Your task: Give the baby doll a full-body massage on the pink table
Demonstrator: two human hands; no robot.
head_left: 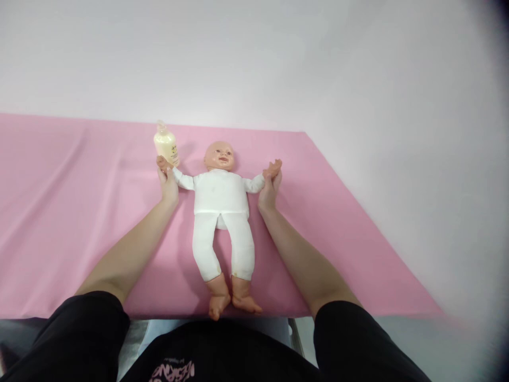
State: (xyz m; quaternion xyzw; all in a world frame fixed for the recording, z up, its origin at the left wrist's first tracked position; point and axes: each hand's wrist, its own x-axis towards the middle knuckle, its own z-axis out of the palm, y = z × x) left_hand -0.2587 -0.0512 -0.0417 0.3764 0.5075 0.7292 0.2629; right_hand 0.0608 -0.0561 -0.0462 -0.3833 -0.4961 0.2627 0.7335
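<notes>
One left hand (170,187), one right hand (269,194), fingers pinching baby doll (220,193) by its hands (273,167), pump bottle (165,143) nearby, pink cloth (107,204) beneath

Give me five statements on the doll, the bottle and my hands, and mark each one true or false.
1. The baby doll lies face up on the pink cloth. True.
2. The right hand holds one of the doll's hands. True.
3. The doll's feet are covered by white socks. False: they are bare below the white trousers.
4. The pump bottle is nearer to the left hand than to the right. True.
5. The left hand is gripping the pump bottle. False: it holds the doll's other hand.
</notes>
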